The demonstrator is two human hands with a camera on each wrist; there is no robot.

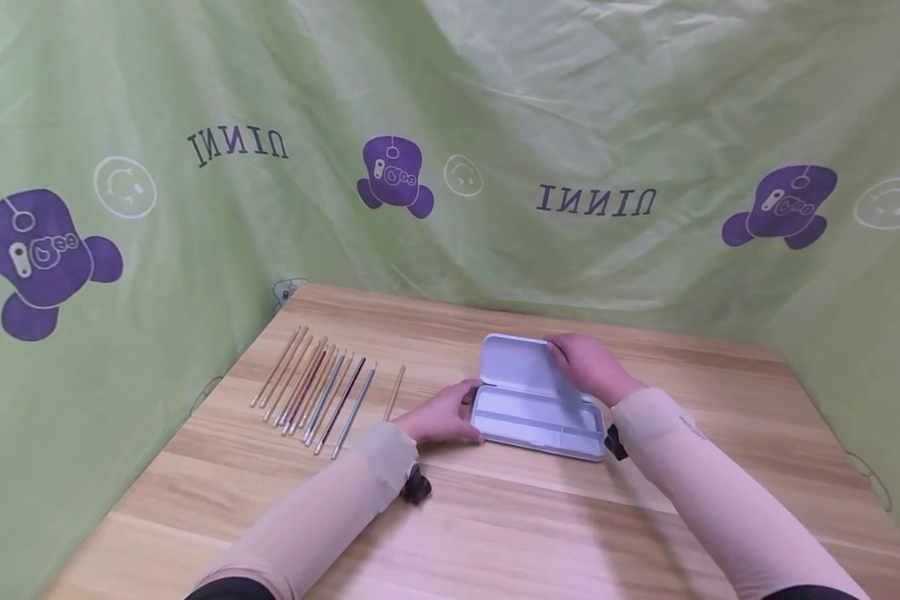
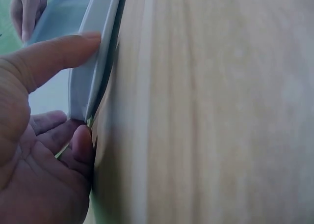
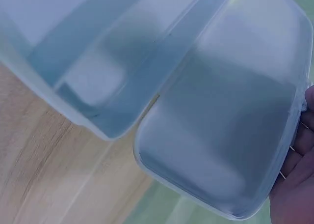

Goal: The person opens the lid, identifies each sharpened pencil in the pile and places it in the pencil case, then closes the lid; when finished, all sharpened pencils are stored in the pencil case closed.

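Note:
A pale bluish-white pencil case lies on the table with its lid raised at the back. Its tray is divided into compartments, and no pencils show inside. My left hand grips the case's left end; in the left wrist view the thumb lies along the front wall and the other fingers curl at the corner. The lid's upper edge is held by my right hand, which covers its right part in the head view. In the right wrist view the fingers sit behind the lid's rim.
Left of the case, several pencils lie side by side, white ends toward me. A single plain wooden pencil lies apart, its near end hidden by my left hand. A green printed curtain hangs around the wooden table.

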